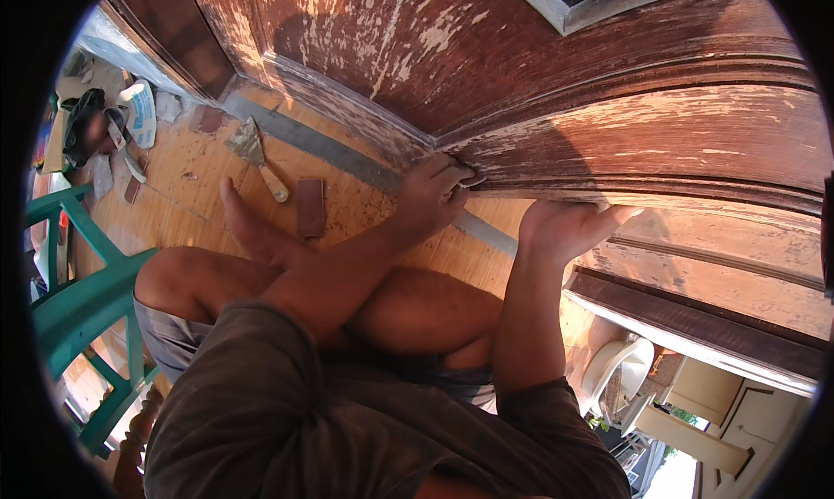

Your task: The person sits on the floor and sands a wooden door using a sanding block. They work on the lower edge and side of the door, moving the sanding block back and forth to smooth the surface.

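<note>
My left hand (432, 191) is closed on a small, thin, greyish piece (474, 180) that looks like folded sandpaper. It presses this piece against the moulding near the lower corner of a brown wooden door (678, 143), whose finish is worn off in pale streaks. Further right, my right hand (560, 231) grips the door's edge; its fingers are mostly hidden and its thumb lies stretched along the wood. On the floor left of my left hand lie a scraper (250, 147) with a wide blade and wooden handle, and a reddish-brown rectangular piece (310, 208).
My bare foot (248, 225) rests on the wood-look floor (191, 208), strewn with dust. A green chair (95, 304) stands at my left. Bags and clutter (100, 125) lie at far left. A grey strip (304, 143) runs beneath the door. A white rounded object (617, 369) stands at lower right.
</note>
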`<state>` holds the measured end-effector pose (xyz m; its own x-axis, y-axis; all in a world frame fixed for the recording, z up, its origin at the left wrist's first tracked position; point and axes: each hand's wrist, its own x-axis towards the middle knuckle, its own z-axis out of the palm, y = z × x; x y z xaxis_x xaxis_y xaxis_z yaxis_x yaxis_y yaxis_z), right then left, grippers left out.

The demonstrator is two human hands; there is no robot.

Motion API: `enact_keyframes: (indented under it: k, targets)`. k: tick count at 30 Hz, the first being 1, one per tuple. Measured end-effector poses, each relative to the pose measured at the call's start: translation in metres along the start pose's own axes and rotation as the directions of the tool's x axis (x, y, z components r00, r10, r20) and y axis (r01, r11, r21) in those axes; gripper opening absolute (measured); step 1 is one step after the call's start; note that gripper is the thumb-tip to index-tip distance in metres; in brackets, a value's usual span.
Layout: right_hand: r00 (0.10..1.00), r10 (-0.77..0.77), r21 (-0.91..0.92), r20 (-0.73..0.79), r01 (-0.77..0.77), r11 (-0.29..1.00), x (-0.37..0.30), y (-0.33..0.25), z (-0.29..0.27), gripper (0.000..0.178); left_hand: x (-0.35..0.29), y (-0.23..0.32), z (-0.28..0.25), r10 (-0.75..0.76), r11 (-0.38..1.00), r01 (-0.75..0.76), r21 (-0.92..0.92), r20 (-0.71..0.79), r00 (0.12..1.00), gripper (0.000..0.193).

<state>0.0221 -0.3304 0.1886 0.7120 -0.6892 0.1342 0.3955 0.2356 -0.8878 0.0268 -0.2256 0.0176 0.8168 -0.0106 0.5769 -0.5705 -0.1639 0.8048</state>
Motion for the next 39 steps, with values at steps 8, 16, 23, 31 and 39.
enact_keyframes:
  k: [8, 16, 23, 31, 39]
  targets:
    - [0.998, -0.043, -0.037, -0.052, 0.041, 0.998, -0.003, -0.001, 0.009, 0.084, -0.026, -0.011, 0.01, -0.113, 0.992, 0.108, 0.059, 0.09, 0.99, 0.025]
    - [0.995, 0.054, -0.001, -0.084, -0.054, 0.999, -0.006, -0.005, 0.017, 0.085, -0.04, -0.042, 0.009, -0.513, 0.828, 0.396, 0.397, 0.249, 0.822, 0.022]
    - [0.992, 0.044, 0.001, -0.122, -0.044, 0.999, -0.003, -0.001, 0.012, 0.085, -0.04, -0.034, 0.013, -0.486, 0.855, 0.391, 0.341, 0.26, 0.834, 0.022]
    - [0.999, 0.045, 0.003, -0.001, -0.045, 0.999, 0.001, -0.004, 0.004, 0.084, -0.005, 0.024, 0.005, -0.233, 0.965, 0.215, 0.151, 0.112, 0.966, 0.02]
    - [0.988, 0.006, 0.027, 0.153, -0.01, 1.0, 0.001, -0.003, -0.003, 0.083, 0.071, 0.109, -0.011, 0.001, 1.0, 0.0, -0.024, 0.034, 0.999, 0.021]
